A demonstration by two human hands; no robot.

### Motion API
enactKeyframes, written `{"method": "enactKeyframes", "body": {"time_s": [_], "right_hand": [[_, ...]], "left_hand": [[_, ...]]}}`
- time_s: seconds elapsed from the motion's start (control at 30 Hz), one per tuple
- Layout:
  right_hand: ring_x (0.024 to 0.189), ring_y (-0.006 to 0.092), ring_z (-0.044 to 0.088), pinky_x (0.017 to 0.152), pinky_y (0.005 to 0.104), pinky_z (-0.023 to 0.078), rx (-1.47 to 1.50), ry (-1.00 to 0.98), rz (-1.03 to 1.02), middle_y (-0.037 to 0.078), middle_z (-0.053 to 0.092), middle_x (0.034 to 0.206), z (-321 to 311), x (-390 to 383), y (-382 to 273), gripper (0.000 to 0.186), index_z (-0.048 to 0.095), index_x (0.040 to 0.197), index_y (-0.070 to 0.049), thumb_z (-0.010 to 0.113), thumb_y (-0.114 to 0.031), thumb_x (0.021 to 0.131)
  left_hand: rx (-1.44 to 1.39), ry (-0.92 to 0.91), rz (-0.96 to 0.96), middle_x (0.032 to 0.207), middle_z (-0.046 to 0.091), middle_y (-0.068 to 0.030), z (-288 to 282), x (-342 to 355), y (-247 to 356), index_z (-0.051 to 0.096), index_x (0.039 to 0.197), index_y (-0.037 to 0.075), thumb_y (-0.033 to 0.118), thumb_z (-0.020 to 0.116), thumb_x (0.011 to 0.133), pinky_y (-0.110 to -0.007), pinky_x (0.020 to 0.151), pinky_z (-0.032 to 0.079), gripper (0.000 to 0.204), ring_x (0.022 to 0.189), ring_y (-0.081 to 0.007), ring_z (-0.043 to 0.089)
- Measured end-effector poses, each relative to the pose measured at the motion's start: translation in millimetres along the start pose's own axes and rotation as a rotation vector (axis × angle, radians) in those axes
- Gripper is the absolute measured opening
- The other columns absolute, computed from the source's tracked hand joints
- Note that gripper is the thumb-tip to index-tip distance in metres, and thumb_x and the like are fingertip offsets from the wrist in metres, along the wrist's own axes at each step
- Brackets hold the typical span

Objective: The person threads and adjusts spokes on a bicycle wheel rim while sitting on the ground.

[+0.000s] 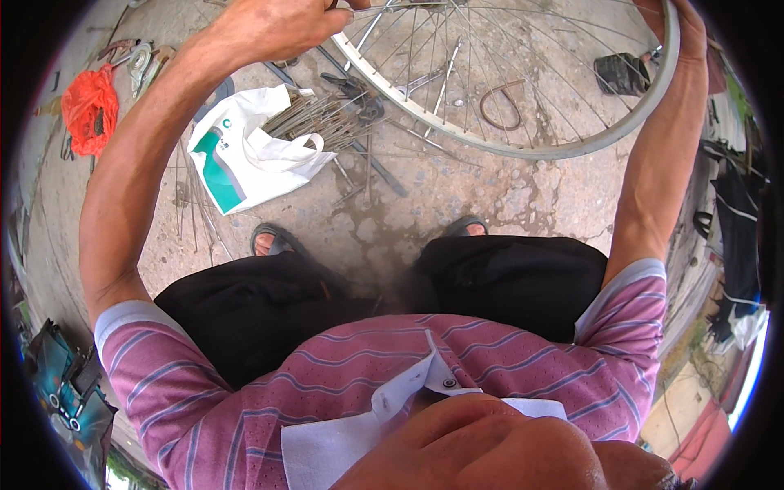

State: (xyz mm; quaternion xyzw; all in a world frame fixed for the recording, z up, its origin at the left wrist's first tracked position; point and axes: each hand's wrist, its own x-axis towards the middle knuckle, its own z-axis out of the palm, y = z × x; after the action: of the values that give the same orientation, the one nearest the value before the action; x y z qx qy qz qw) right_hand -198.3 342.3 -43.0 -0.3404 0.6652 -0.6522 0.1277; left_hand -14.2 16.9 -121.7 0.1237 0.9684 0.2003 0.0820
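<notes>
A spoked bicycle wheel [572, 147] is held up across the top of the view, its upper part cut off. My left hand [302, 24] has curled fingers at the wheel's left side, tips partly out of frame. My right hand [682, 28] grips the rim at the upper right. Below the wheel's left side, a white and green bag [233, 163] lies on the concrete beside a bundle of loose metal spokes [306, 118]. Dark metal tools [359, 102] lie near the bundle, and wrenches [420, 82] and a curved rusty piece [502, 114] show through the wheel.
An orange plastic bag [90, 106] and metal parts [143, 65] lie at upper left. A dark bundle [616, 73] sits behind the wheel. Black items [731, 237] lie along the right edge, a teal printed item [69, 400] at lower left. My sandaled feet rest on the concrete [376, 229].
</notes>
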Motion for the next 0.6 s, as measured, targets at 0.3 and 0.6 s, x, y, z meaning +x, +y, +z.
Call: {"method": "enactKeyframes", "body": {"time_s": [0.3, 0.6], "right_hand": [[0.087, 0.0268, 0.069, 0.085, 0.0421, 0.056, 0.001, -0.050, 0.060, 0.014, 0.068, 0.091, -19, 10, 6, 0.058, 0.060, 0.119, 0.003, 0.076, -0.029, 0.073], [0.081, 0.0219, 0.066, 0.077, 0.0349, 0.057, -0.012, -0.041, 0.089, 0.012, 0.065, 0.089, -10, 9, 0, 0.057, 0.058, 0.120, 0.003, 0.077, -0.024, 0.074]], "left_hand": [[0.003, -0.013, -0.024, 0.109, 0.075, -0.0215, -7, -1, 3, 0.075, 0.115, 0.000, 0.009, 0.057, 0.085, -0.044, 0.089, 0.059, 0.036, 0.097, -0.0357, 0.073], [0.505, 0.067, 0.142, 0.081, 0.066, -0.0177, 6, -9, 26, 0.066, 0.085, 0.003, 0.010, 0.061, 0.083, -0.047, 0.066, 0.058, 0.009, 0.078, -0.0348, 0.070]]}}
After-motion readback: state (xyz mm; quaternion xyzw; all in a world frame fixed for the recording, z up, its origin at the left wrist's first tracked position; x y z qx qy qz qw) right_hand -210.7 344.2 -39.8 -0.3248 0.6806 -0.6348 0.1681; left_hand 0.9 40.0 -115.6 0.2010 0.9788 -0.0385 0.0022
